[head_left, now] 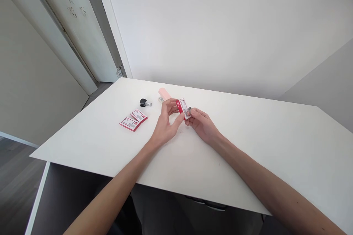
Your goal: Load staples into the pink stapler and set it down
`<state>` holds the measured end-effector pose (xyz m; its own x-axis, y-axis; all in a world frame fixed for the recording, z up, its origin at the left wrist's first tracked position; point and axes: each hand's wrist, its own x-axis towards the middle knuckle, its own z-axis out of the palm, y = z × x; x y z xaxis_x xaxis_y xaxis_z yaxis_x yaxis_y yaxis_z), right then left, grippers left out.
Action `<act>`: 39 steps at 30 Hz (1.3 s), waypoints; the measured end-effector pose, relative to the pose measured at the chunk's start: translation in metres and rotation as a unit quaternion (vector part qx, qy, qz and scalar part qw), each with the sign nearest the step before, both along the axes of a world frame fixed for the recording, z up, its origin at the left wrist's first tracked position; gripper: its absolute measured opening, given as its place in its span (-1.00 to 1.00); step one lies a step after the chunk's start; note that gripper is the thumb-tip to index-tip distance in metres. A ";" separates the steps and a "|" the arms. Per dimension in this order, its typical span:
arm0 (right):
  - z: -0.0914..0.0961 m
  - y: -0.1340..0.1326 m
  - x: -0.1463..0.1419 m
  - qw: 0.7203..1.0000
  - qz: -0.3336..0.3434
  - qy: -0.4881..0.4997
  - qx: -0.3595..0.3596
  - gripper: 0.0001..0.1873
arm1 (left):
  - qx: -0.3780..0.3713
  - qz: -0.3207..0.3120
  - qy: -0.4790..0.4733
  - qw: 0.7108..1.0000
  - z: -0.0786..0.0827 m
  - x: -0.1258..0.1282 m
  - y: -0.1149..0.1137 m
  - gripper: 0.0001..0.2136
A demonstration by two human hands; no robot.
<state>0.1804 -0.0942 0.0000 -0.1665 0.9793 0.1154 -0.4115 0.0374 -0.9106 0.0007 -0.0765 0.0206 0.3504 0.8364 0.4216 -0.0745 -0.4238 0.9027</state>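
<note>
My left hand (166, 123) pinches a small red and white box (183, 107) of staples above the middle of the white table (248, 147). My right hand (202, 124) touches the box's near end with thumb and fingertips closed on a small grey bit (189, 109), possibly staples. Behind the hands lies a pink stapler (163, 93), partly hidden by my left fingers.
Two more red and white staple boxes (134, 119) lie side by side left of my hands. A small black and silver object (145, 102) rests behind them. The table's left corner borders a doorway; a white wall stands behind.
</note>
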 end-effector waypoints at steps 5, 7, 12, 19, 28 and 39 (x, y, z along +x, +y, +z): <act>0.001 -0.002 -0.001 0.998 0.056 0.003 -0.005 -0.62 | -0.104 -0.058 -0.061 0.991 0.005 -0.001 0.002 -0.62; 0.001 -0.003 -0.002 0.998 0.055 0.011 -0.010 -0.64 | -0.122 -0.051 -0.090 0.987 0.004 -0.003 0.005 -0.59; 0.001 -0.003 -0.002 0.999 0.045 0.019 -0.012 -0.64 | -0.162 -0.032 -0.140 0.976 -0.003 -0.005 0.013 -0.64; 0.003 -0.002 -0.003 0.999 0.002 0.017 -0.031 -0.68 | -0.186 0.031 -0.202 0.961 -0.001 -0.003 0.015 -0.58; 0.003 -0.001 -0.002 0.999 -0.005 0.017 -0.036 -0.66 | -0.220 0.040 -0.221 0.949 0.001 -0.003 0.016 -0.65; -0.003 -0.005 -0.005 0.994 -0.013 -0.110 0.006 -0.60 | -0.219 0.003 -0.186 0.958 -0.001 -0.005 0.015 -0.69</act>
<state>0.1753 -0.0989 -0.0027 -0.1633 0.9824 0.0909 -0.2005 0.0572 -0.9780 -0.0041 -0.0611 0.0200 0.2387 0.9630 0.1251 -0.4238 -0.0126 0.9057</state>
